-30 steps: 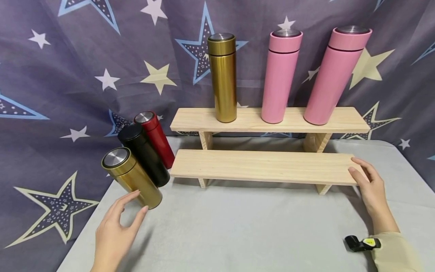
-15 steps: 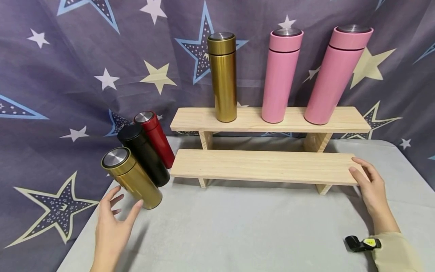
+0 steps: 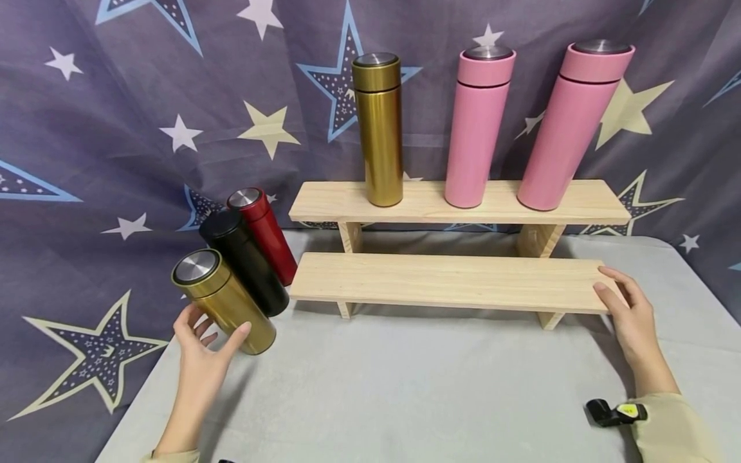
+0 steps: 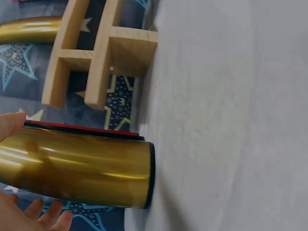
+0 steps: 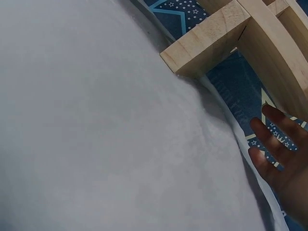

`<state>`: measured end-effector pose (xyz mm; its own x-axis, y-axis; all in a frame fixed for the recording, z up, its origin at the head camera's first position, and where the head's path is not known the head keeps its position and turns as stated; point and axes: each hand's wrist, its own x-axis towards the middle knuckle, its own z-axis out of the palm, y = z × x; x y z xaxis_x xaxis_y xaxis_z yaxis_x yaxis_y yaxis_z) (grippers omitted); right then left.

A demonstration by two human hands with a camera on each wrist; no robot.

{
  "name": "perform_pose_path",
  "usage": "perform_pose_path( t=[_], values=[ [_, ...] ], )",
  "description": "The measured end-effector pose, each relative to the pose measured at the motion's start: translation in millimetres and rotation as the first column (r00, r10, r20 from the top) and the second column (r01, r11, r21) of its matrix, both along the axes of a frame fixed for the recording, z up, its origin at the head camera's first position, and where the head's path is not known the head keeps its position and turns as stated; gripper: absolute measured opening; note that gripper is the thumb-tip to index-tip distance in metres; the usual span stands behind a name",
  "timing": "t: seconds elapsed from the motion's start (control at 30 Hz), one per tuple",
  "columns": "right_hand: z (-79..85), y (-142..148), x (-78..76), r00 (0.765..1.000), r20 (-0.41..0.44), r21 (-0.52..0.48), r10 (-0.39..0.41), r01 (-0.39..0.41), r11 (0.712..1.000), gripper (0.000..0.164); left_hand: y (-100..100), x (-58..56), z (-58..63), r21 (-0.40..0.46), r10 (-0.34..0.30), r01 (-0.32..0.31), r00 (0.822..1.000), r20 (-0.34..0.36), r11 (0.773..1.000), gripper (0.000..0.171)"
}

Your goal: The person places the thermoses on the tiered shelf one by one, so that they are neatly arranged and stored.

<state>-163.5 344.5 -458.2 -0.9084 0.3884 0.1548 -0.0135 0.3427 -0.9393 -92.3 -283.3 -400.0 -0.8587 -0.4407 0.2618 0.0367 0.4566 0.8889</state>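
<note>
Your left hand (image 3: 199, 347) was spread, thumb and fingers apart, around the gold bottle (image 3: 234, 308), which stood with the black bottle (image 3: 247, 267) and the red bottle (image 3: 269, 238) left of the wooden shelf (image 3: 451, 281), while your right hand (image 3: 635, 320), its fingers loose and parted, rested on the shelf's right end.

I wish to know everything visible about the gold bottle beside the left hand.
The gold bottle is a smooth, shiny, metallic-looking cylinder with a dark base rim. Its matching lid is on, topped by a silver disc. It stands upright on the pale table, nearer the camera than the black bottle. The left hand partly surrounds it, thumb on one side, fingers on the other; contact is unclear.
</note>
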Motion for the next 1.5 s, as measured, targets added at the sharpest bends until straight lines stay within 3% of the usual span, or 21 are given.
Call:
perform_pose_path(
  t=[0.17,0.4,0.63,0.87,1.13,1.5],
  values=[
    [0.1,0.3,-1.0,1.000,-0.004,-0.013,-0.001,0.001,1.000,0.044,-4.0,-12.6,-5.1,0.011,0.028,-0.027,1.000,-0.008,1.000,0.092],
    [0.0,0.1,-1.8,1.000,0.009,-0.016,-0.001,0.001,1.000,0.045,-8.5,-22.4,-11.1,0.062,-0.044,0.045,0.999,-0.007,0.997,0.090],
    [0.3,0.3,-3.3,1.000,-0.004,-0.021,-0.001,0.001,1.000,0.043,-8.2,-28.4,-16.2,0.102,-0.047,0.051,0.998,-0.038,0.993,0.080],
    [0.1,-0.4,-2.7,1.000,-0.012,-0.029,0.004,-0.005,1.000,0.043,-6.8,-30.6,-15.2,0.115,-0.020,0.032,0.995,-0.100,0.993,0.077],
    [3.2,0.5,-2.2,1.000,0.028,0.000,0.003,-0.003,1.000,0.045,-2.5,-26.6,-13.5,0.097,0.009,0.002,0.994,-0.111,0.995,0.078],
    [1.1,1.1,-0.8,0.999,0.036,0.014,0.002,-0.002,1.000,0.045,2.0,-19.3,-8.1,0.155,0.018,0.001,0.992,-0.122,0.988,0.074]
  ],
)
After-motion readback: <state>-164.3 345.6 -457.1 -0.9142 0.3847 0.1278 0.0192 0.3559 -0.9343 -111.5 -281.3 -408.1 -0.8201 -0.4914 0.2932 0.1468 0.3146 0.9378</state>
